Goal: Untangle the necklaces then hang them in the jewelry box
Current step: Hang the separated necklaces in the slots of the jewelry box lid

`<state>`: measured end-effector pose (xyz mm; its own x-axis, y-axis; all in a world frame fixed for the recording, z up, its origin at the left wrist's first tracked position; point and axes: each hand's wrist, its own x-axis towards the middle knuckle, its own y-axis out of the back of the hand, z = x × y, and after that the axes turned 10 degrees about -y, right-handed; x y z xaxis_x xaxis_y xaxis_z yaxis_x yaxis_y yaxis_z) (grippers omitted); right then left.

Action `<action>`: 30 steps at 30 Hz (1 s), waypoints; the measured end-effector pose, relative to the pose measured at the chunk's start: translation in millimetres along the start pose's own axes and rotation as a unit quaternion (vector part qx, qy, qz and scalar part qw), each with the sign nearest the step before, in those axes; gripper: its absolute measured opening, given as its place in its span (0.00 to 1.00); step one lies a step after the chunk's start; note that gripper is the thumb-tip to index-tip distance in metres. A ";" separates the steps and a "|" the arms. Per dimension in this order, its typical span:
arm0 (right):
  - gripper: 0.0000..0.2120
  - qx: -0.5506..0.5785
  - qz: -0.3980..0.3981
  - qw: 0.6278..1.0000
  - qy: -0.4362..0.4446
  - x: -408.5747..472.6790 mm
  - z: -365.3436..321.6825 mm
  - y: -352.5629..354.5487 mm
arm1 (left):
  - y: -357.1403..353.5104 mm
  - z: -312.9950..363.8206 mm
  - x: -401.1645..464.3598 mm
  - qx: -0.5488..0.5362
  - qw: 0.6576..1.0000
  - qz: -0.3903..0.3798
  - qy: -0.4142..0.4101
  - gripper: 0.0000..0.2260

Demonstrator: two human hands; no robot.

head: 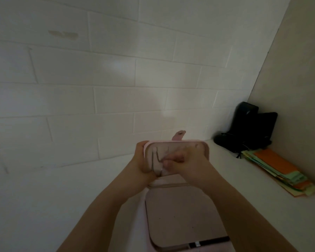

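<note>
A pink jewelry box [182,215] lies open on the white table, its lid [205,148] standing upright with a snap tab at the top. Thin dark necklace chains [26,157] hang inside the lid on its left half. My left hand [141,160] grips the lid's left edge, thumb across its lower inside. My right hand [184,160] is in front of the lid's middle with fingers curled, pinching a chain [160,170] near the lid's lower edge. The lid's right inside is hidden behind that hand.
A white brick wall rises right behind the table. At the right, in the corner, stands a black device [247,128] with a cable, and a stack of orange and green paper folders [276,170] lies along the beige side wall.
</note>
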<state>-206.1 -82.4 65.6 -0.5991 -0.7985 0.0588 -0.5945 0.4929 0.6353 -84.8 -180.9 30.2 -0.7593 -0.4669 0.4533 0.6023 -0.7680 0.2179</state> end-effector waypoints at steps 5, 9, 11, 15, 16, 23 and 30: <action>0.05 -0.098 -0.060 0.993 0.025 -3.1 -0.6 -3.0 | 0.5 -0.2 -0.3 -0.001 1.000 0.002 -0.001 0.32; 0.09 -0.102 -0.074 0.992 0.017 -2.8 -0.1 -8.5 | 1.0 -1.0 0.9 -0.021 0.999 0.018 0.028 0.27; 0.09 -0.126 -0.084 0.988 0.028 -3.0 2.5 -10.6 | 2.3 -4.5 1.6 -0.028 0.999 0.022 0.040 0.26; 0.12 -0.195 -0.073 0.975 0.082 -2.3 4.6 -10.9 | 3.4 -13.3 0.0 -0.012 0.999 0.011 0.046 0.28; 0.13 -0.201 -0.053 0.974 0.094 -2.5 4.8 -9.3 | 3.5 -16.1 -0.9 -0.004 0.999 0.004 0.044 0.29; 0.13 -0.200 -0.033 0.976 0.085 -41.6 14.9 26.5 | 1.2 -29.0 -6.8 0.094 0.992 -0.021 0.077 0.22; 0.09 -0.187 -0.075 0.973 0.115 -150.6 41.4 60.4 | 3.0 -27.9 -7.7 0.231 0.958 -0.055 0.163 0.13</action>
<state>-174.0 81.9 63.3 -0.3590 -0.9292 0.0883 -0.4029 0.2396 0.8833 -84.0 -191.8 3.3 -0.8153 -0.5645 0.1288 0.5022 -0.5787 0.6425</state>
